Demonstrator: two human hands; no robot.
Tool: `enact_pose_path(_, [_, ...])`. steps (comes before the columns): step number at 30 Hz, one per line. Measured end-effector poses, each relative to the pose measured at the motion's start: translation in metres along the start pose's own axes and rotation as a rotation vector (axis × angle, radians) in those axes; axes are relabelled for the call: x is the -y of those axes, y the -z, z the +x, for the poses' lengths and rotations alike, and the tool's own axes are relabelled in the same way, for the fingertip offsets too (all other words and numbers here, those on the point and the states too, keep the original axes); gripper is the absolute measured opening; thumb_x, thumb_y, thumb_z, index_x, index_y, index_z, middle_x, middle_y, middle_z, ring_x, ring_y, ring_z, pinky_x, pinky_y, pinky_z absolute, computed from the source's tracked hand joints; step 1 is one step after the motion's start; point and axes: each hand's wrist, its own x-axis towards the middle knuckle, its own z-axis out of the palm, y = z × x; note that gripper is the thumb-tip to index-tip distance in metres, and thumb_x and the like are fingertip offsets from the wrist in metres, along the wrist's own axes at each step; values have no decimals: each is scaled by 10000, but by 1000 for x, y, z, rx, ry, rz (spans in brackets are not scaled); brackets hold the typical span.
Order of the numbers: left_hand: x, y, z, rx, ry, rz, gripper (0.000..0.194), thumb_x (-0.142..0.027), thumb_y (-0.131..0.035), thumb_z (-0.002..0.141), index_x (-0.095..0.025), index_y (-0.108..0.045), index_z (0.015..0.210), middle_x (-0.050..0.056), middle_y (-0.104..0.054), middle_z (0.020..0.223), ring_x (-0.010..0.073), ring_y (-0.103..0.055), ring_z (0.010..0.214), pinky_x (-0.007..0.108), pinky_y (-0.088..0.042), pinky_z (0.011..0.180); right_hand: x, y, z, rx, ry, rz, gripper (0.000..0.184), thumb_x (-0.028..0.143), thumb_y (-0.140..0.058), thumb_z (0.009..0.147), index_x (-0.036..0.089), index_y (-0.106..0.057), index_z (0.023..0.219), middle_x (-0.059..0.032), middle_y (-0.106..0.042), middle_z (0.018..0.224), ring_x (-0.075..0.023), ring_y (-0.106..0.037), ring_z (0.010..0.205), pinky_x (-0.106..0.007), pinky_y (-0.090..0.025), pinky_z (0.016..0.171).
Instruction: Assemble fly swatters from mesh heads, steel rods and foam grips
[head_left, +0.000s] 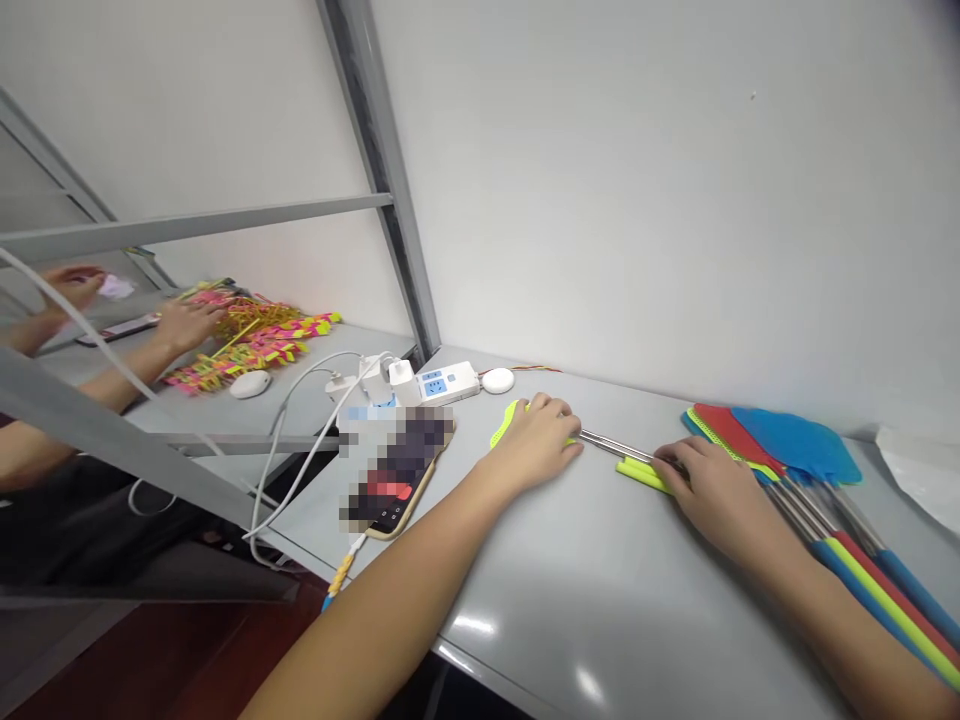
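A yellow-green fly swatter [507, 424] lies across the grey desk between my hands. My left hand [541, 440] curls over its flat mesh head, hiding much of it. Thin metal rods [619, 445] run from there to my right hand [709, 485], whose fingers close around them beside a yellow-green grip [643, 474]. The exact hold of the right fingertips is hidden. Beyond my right forearm rests a pile of fly swatters with blue, red and yellow-green heads [799, 445], their coloured handles [892, 600] reaching toward the front right.
A phone [409, 490] with a cable lies left of my left arm. Behind it are a white power strip [450, 383] with chargers and a round white puck [498, 380]. Past the metal frame [397, 230], another person's hands work near pink and yellow strips [262, 345].
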Motion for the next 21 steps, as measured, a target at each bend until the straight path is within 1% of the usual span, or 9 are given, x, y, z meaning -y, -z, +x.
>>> enact_pose_path(4, [-1,-2,2,-13,0,-6,191,-359,-511,900,-228,-647,931,55,-594,1093,252,-448,1078,448,-306,961,3,-1,5,-28,-123,78,312,436,-423,886,225,-652,869,-77,-630,975,-250,-547,941,-359,-341,730])
enact_pose_path(6, [1,0,2,-8,3,-34,212,-406,-543,877,-228,-654,904,53,-603,1073,256,-457,1066,445,-307,958,5,0,7,-29,-194,109,309,428,-434,876,209,-650,850,-87,-632,972,-255,-541,952,-355,-323,713])
enact_pose_path(8, [3,3,2,-6,4,-57,243,-454,-583,843,-231,-659,899,54,-611,1059,264,-463,1063,449,-304,962,8,1,8,-26,-233,136,290,394,-439,876,194,-645,831,-93,-634,968,-255,-533,965,-352,-309,717])
enact_pose_path(12, [6,5,4,-30,2,-69,204,-421,-627,815,-228,-655,876,53,-630,1046,269,-477,1052,469,-290,977,12,2,10,-38,-258,157,247,336,-447,888,200,-644,828,-73,-632,969,-240,-525,983,-344,-290,736])
enact_pose_path(15, [8,5,5,-26,-14,-99,160,-387,-644,802,-232,-650,843,42,-646,1009,262,-506,1018,483,-290,978,13,2,11,-54,-253,176,230,370,-484,884,216,-653,862,-63,-626,978,-234,-519,991,-338,-286,752])
enact_pose_path(18, [9,4,7,-10,-9,-128,116,-350,-634,804,-235,-650,817,34,-664,970,252,-528,994,495,-280,997,13,3,11,-64,-243,191,240,408,-508,877,223,-653,825,-52,-622,959,-229,-515,983,-335,-285,759])
enact_pose_path(21, [11,3,10,1,0,-132,112,-330,-606,816,-230,-646,786,32,-678,940,246,-537,990,506,-264,1025,13,2,11,-70,-237,197,253,388,-496,888,208,-644,791,-60,-622,952,-229,-513,965,-338,-285,757])
